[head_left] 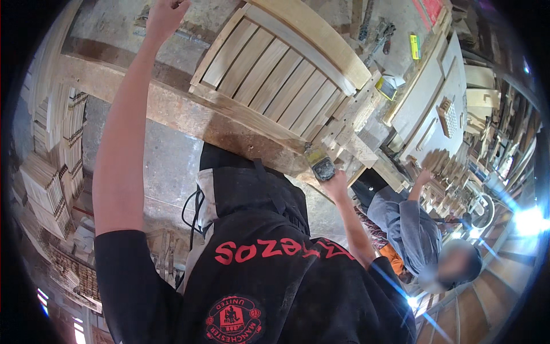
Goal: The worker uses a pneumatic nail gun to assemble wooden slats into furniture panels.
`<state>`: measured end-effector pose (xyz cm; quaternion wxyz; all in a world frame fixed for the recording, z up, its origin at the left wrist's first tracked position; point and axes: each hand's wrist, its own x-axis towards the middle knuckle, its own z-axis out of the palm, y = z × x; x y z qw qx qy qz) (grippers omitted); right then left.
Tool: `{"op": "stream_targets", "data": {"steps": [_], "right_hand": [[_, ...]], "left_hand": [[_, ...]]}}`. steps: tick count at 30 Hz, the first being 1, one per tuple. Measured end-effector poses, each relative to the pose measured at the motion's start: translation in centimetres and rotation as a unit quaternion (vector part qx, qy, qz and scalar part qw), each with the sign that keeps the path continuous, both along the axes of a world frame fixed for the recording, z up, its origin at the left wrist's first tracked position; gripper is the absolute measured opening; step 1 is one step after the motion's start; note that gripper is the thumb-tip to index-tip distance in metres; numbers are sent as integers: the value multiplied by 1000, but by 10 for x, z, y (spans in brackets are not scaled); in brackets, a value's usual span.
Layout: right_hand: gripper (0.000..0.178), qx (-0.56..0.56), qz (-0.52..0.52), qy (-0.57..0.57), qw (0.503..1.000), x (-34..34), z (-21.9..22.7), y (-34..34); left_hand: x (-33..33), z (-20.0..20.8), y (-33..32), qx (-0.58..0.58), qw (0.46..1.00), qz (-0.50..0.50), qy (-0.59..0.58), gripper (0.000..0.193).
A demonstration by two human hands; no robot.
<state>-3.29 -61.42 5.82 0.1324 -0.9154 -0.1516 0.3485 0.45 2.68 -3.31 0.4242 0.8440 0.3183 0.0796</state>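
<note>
My left arm reaches far forward, and my left hand (165,18) is partly cut off by the top edge. Its visible fingers look curled; whatever they hold, if anything, is out of sight. Low on the right side of the bench, my right hand (335,184) is closed around a small yellow and dark hand-held object (322,166), whose kind I cannot make out. Between and beyond my hands lies a slatted wooden panel (269,71) with a curved top rail (323,37). The panel rests on a thick wooden bench beam (166,106).
To the right, a co-worker (409,226) reaches toward pale boards (438,109). A yellow item (387,88) and a yellow-green box (415,47) lie near the panel. Stacked wooden strips (43,189) stand at left. A clamp-like metal tool (381,40) lies at the back.
</note>
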Motion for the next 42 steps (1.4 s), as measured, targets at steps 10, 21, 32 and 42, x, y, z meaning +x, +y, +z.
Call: {"op": "stream_targets", "data": {"steps": [10,21,32,42], "right_hand": [[25,8,57,1,998,1,-11,-18],[38,152,-415,110,890,22,1,-57],[56,-82,-298,-114,944,88,-53,-127],[26,142,-393,-86,905,62,9,45]], "left_hand": [[-2,-12,8,-65,998,21,0,26],[1,20,-1,54,998,24,37,28],[8,27,-26,76,976,191,-67,25],[121,160,-22,119,797,-390,446,23]]}}
